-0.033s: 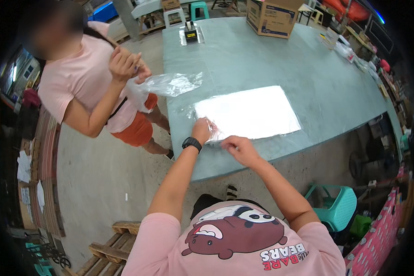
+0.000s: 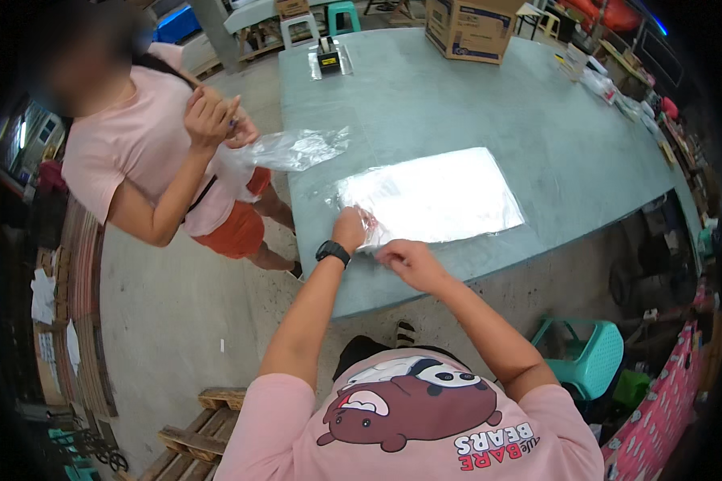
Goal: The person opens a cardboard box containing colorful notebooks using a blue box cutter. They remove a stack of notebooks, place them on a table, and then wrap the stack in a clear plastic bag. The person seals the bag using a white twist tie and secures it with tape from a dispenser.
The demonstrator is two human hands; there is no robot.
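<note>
A flat white sheet [image 2: 433, 196] inside a clear plastic bag [image 2: 363, 237] lies on a green-grey table [image 2: 393, 96], and its surface glares. At the bag's near left corner my left hand [image 2: 350, 229], with a black watch on the wrist, is closed on the plastic; crinkled film partly covers the fingers. My right hand [image 2: 409, 264] is just right of it, along the bag's near edge. Its fingers are curled in a pinch, and what lies between them is too small to make out.
A person [image 2: 128, 152] stands left of the table, holding another clear plastic bag [image 2: 297, 150] that reaches over its edge. Farther back are a black tape dispenser [image 2: 329, 58] and a cardboard box [image 2: 469, 32]. A teal stool [image 2: 582, 361] stands at right, a wooden pallet [image 2: 196, 433] at lower left.
My right hand has shifted slightly left, toward my left hand. The left hand stays at the bag's corner. The view has moved a little.
</note>
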